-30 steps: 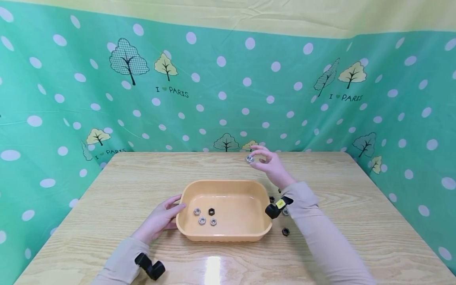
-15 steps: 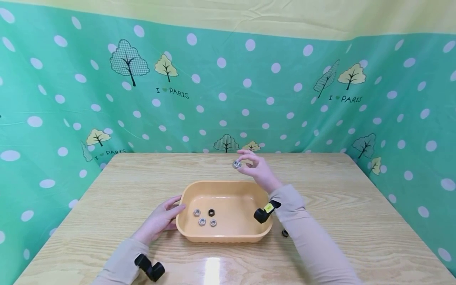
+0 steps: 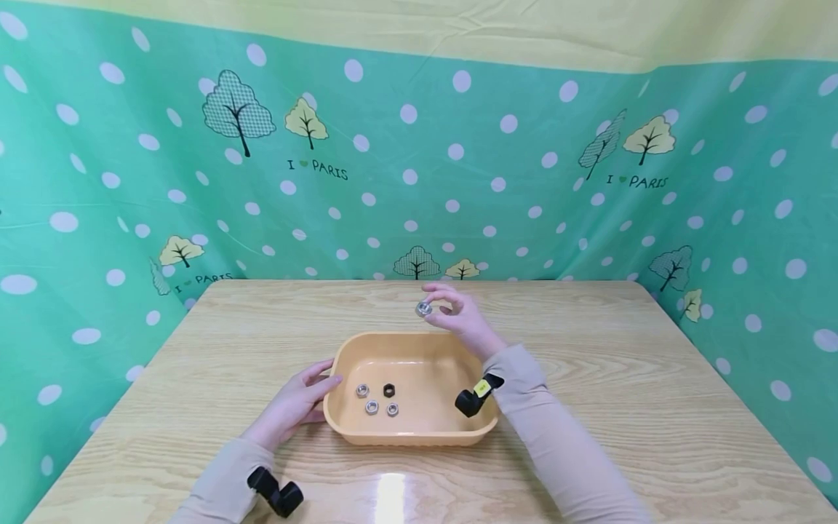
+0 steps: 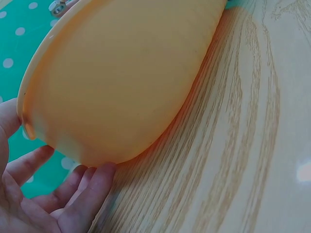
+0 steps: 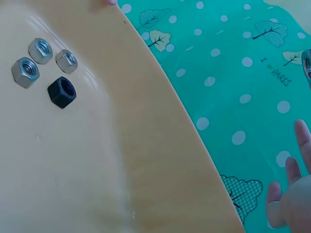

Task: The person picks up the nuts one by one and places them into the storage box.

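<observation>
A silver hex nut [image 3: 423, 309] is pinched between the thumb and fingertips of my right hand [image 3: 462, 322], held up just beyond the far rim of an orange plastic basin [image 3: 439, 439]. My left hand [image 3: 293, 407] grips the basin's left end, thumb over the rim and fingers along the outer wall, as the left wrist view shows. Inside the basin, toward the left, lie three silver nuts [image 5: 25, 72] and one black nut [image 5: 62, 92]. At the right edge of the right wrist view, the held nut [image 5: 307, 65] is partly cut off.
The basin stands on a wood-grain table [image 3: 262, 320]. Behind it and at both sides hangs a green dotted curtain [image 3: 406, 189]. My right sleeve [image 3: 556, 429] covers the table area just right of the basin.
My right hand has moved left and slightly nearer with the silver nut. Its forearm now hides the loose nuts that showed right of the basin. My left hand has stayed put.
</observation>
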Action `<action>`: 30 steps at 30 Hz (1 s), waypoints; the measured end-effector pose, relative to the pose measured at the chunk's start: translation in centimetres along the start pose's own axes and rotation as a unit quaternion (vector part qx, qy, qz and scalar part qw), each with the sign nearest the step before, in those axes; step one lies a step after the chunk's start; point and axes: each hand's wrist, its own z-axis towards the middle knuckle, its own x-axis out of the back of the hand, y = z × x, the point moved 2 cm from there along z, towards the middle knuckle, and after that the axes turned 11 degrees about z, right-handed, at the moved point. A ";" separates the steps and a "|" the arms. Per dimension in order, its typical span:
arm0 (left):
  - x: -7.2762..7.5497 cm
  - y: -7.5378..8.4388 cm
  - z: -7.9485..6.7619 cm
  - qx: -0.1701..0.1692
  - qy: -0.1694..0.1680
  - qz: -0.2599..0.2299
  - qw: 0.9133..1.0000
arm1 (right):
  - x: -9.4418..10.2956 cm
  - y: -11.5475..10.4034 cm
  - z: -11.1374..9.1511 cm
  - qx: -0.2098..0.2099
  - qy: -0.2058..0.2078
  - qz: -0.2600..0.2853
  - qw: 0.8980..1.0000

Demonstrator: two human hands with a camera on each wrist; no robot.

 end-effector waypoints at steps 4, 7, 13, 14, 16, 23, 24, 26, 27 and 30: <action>0.0 -0.1 0.1 0.005 0.007 0.002 1.000 | -0.4 0.4 0.0 -0.003 -0.016 -0.014 1.000; 0.0 -0.1 0.2 0.008 0.010 0.004 1.000 | -0.7 0.5 -0.1 -0.003 -0.037 -0.013 0.999; -0.1 -0.1 0.1 0.000 0.002 0.002 1.000 | -1.2 0.7 -0.5 -0.007 -0.101 0.027 0.994; -0.1 0.0 0.0 0.001 0.004 0.001 1.000 | -1.2 0.8 -0.5 -0.009 -0.109 0.031 0.993; -0.1 0.0 0.0 0.001 0.006 0.003 1.000 | -1.2 0.9 -0.6 -0.014 -0.120 0.029 0.992; -0.1 0.0 0.1 0.005 0.009 0.004 1.000 | -1.5 1.6 -0.9 -0.058 -0.183 0.004 0.981; -0.1 0.0 0.1 0.007 0.010 0.005 1.000 | -1.6 1.7 -0.9 -0.069 -0.198 0.002 0.978; -0.1 -0.1 0.2 0.010 0.011 0.008 1.000 | -1.8 1.9 -0.9 -0.086 -0.228 -0.001 0.970; -0.1 -0.1 0.2 0.011 0.011 0.009 1.000 | -1.9 2.1 -0.9 -0.093 -0.242 -0.004 0.966; -0.1 0.0 0.2 0.013 0.010 0.014 1.000 | -2.1 2.5 -1.0 -0.121 -0.270 -0.003 0.955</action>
